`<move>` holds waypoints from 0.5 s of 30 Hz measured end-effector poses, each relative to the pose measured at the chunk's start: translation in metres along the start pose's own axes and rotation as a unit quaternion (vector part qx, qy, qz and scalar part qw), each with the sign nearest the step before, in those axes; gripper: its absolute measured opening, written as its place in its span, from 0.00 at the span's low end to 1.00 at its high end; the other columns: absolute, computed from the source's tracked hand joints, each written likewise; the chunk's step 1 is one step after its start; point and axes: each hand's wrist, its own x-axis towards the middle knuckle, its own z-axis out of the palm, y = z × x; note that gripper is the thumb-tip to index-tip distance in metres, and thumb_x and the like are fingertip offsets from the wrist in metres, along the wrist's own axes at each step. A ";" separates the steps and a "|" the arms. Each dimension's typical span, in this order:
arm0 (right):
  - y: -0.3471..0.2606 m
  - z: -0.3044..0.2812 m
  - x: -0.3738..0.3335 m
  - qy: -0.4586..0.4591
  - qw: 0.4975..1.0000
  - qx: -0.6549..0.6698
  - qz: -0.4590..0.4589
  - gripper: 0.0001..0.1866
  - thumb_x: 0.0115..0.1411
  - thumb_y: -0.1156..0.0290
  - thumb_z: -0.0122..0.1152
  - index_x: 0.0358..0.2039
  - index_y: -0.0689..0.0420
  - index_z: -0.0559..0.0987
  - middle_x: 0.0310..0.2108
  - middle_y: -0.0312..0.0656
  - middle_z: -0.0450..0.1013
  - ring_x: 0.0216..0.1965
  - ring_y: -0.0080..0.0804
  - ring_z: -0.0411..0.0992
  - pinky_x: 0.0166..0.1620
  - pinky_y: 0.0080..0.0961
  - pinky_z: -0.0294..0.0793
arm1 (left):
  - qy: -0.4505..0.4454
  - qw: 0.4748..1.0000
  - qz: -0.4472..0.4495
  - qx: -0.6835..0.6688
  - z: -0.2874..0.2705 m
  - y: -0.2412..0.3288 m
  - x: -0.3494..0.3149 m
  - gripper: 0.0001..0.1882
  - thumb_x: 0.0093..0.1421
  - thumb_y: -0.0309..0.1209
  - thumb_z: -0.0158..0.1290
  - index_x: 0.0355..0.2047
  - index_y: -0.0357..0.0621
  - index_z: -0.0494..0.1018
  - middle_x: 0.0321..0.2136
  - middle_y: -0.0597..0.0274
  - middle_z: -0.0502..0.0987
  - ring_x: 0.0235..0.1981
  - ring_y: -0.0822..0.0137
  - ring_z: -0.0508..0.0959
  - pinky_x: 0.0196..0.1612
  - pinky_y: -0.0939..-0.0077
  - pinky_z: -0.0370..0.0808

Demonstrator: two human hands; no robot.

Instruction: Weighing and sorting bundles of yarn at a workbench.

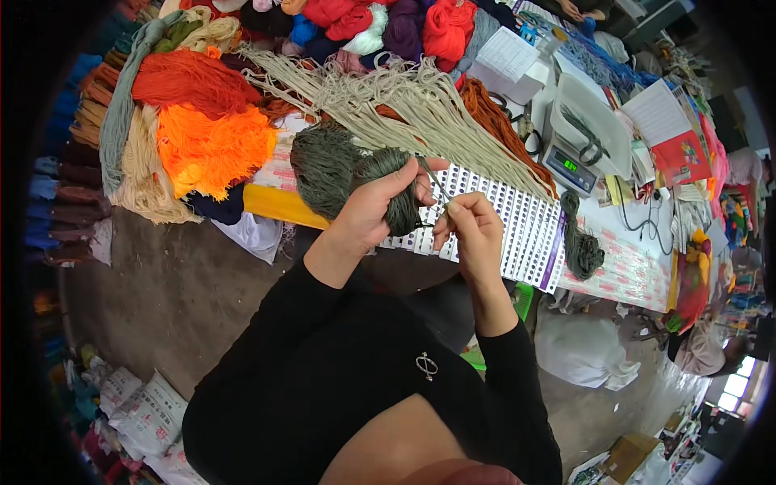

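My left hand (365,208) is wrapped round a grey-green yarn skein (392,174), its thumb lying over the top. To the right, the fingers of my right hand (473,228) pinch a thin strand of the same yarn (441,191) that runs up to the left fingertips. A bushy dark grey-green bundle (323,162) lies just left of the skein; whether the two are joined I cannot tell. Under both hands spreads a white card with rows of dark dots (521,234). Beyond it, long pale beige-green yarn hanks (404,105) stretch across the table.
Orange yarn (212,149) and red yarn (194,81) are heaped at the left. On the right, a digital scale (570,166) carries a white tray (602,133) with dark yarn. A small twisted grey-green skein (582,250) rests at the card's right edge. A white sack (582,347) stands on the floor.
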 end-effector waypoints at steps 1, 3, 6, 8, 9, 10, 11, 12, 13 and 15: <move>-0.001 0.001 0.000 0.000 1.000 -0.002 0.002 0.05 0.60 0.74 0.46 0.30 0.62 0.67 0.20 0.43 0.70 0.16 0.25 0.68 0.22 0.17 0.67 | -0.006 1.000 0.000 -0.009 0.000 0.001 0.000 0.22 0.64 0.38 0.38 0.48 0.28 0.62 0.20 0.69 0.63 0.26 0.74 0.65 0.37 0.81 0.66; -0.001 0.002 0.000 -0.002 1.000 -0.001 -0.002 0.05 0.60 0.74 0.46 0.30 0.62 0.67 0.19 0.43 0.70 0.16 0.25 0.68 0.22 0.17 0.67 | -0.014 1.000 0.001 -0.012 -0.001 0.003 -0.002 0.22 0.64 0.38 0.38 0.48 0.28 0.62 0.20 0.69 0.63 0.26 0.74 0.65 0.36 0.82 0.66; -0.002 0.005 -0.001 -0.003 1.000 -0.002 -0.007 0.05 0.60 0.74 0.46 0.30 0.62 0.66 0.19 0.42 0.70 0.15 0.25 0.67 0.21 0.16 0.66 | -0.027 0.999 0.003 -0.030 -0.002 0.006 -0.004 0.22 0.64 0.38 0.38 0.48 0.28 0.63 0.19 0.69 0.62 0.24 0.75 0.65 0.35 0.82 0.66; -0.001 0.007 -0.002 -0.003 1.000 -0.005 -0.007 0.05 0.60 0.73 0.46 0.31 0.62 0.66 0.19 0.42 0.69 0.15 0.25 0.67 0.21 0.16 0.66 | -0.033 0.998 0.003 -0.045 -0.003 0.007 -0.006 0.21 0.64 0.37 0.39 0.47 0.28 0.63 0.18 0.69 0.61 0.23 0.76 0.65 0.34 0.82 0.66; -0.001 0.008 -0.002 -0.004 1.000 -0.010 -0.006 0.05 0.60 0.73 0.46 0.31 0.62 0.66 0.19 0.42 0.69 0.15 0.25 0.67 0.21 0.16 0.66 | -0.028 0.999 0.008 -0.034 -0.002 0.008 -0.007 0.21 0.64 0.37 0.39 0.47 0.29 0.63 0.19 0.70 0.62 0.22 0.76 0.65 0.33 0.82 0.67; -0.002 0.009 -0.001 -0.004 1.000 -0.014 -0.004 0.05 0.60 0.73 0.46 0.31 0.62 0.66 0.18 0.42 0.69 0.15 0.25 0.67 0.21 0.16 0.66 | -0.023 0.999 0.012 -0.023 -0.001 0.009 -0.007 0.21 0.64 0.37 0.39 0.46 0.29 0.64 0.19 0.70 0.63 0.21 0.77 0.65 0.33 0.82 0.67; -0.002 0.010 -0.001 -0.005 1.000 -0.016 -0.004 0.05 0.60 0.73 0.46 0.31 0.62 0.66 0.18 0.42 0.69 0.15 0.25 0.67 0.21 0.16 0.66 | -0.024 0.999 0.013 -0.024 -0.001 0.009 -0.008 0.21 0.64 0.37 0.39 0.46 0.29 0.64 0.19 0.70 0.63 0.21 0.77 0.65 0.33 0.82 0.67; -0.002 0.011 -0.001 -0.001 1.000 -0.026 -0.008 0.06 0.61 0.72 0.45 0.31 0.61 0.66 0.17 0.42 0.69 0.14 0.25 0.66 0.19 0.17 0.66 | -0.013 1.000 0.020 -0.002 0.000 0.010 -0.009 0.20 0.64 0.37 0.39 0.47 0.31 0.64 0.21 0.71 0.63 0.21 0.79 0.64 0.32 0.83 0.67; -0.002 0.012 -0.001 0.003 0.999 -0.036 -0.011 0.07 0.61 0.71 0.44 0.31 0.61 0.66 0.16 0.42 0.68 0.13 0.26 0.65 0.18 0.18 0.66 | -0.003 0.999 0.028 0.021 0.000 0.010 -0.009 0.19 0.64 0.38 0.39 0.47 0.33 0.65 0.23 0.72 0.62 0.20 0.81 0.64 0.32 0.83 0.67; -0.003 0.013 0.000 0.001 0.999 -0.041 -0.008 0.07 0.61 0.71 0.44 0.31 0.61 0.67 0.16 0.42 0.68 0.13 0.25 0.65 0.18 0.17 0.65 | -0.011 0.999 0.030 0.014 -0.002 0.011 -0.010 0.19 0.64 0.38 0.39 0.47 0.33 0.65 0.24 0.71 0.63 0.20 0.81 0.64 0.31 0.83 0.66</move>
